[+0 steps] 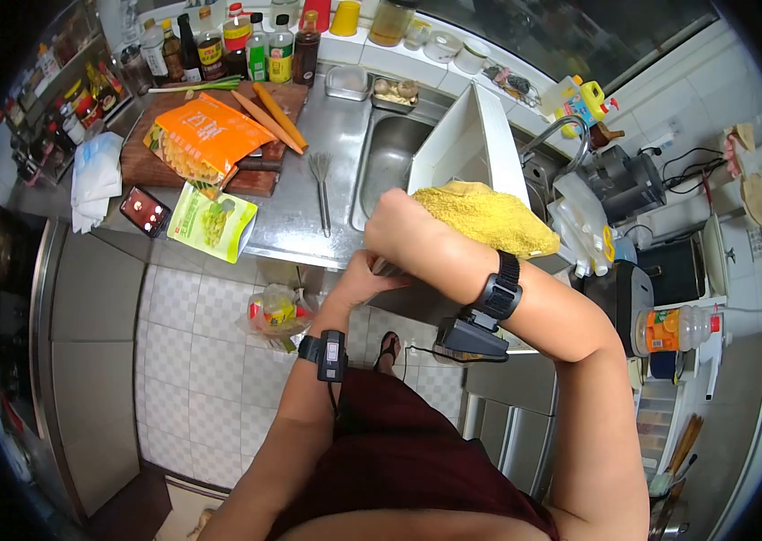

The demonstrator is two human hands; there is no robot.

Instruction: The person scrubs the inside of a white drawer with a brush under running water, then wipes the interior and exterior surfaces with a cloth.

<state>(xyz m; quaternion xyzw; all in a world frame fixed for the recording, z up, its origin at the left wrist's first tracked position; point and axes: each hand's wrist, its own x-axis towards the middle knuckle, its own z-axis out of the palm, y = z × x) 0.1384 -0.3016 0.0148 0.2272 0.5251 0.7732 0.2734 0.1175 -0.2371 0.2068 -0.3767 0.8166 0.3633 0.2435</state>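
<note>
The right hand (pixel 403 230) is closed, pressing a yellow cloth (pixel 489 216) just beyond its knuckles against a white tray (pixel 466 135) tilted over the sink (pixel 385 158). The left hand (pixel 363 275), just beneath, curls loosely; what it holds is hidden. Wiping looks underway, not finished.

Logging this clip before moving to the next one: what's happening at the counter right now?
A person stands at a steel kitchen counter beside the sink. Their right hand has its grip closed on a yellow fuzzy cloth, held over the sink's edge by a white rectangular tub. The left hand sits just below it at the counter's front edge; what it holds is hidden. Further left lie a wooden cutting board with an orange packet and two carrots.
</note>
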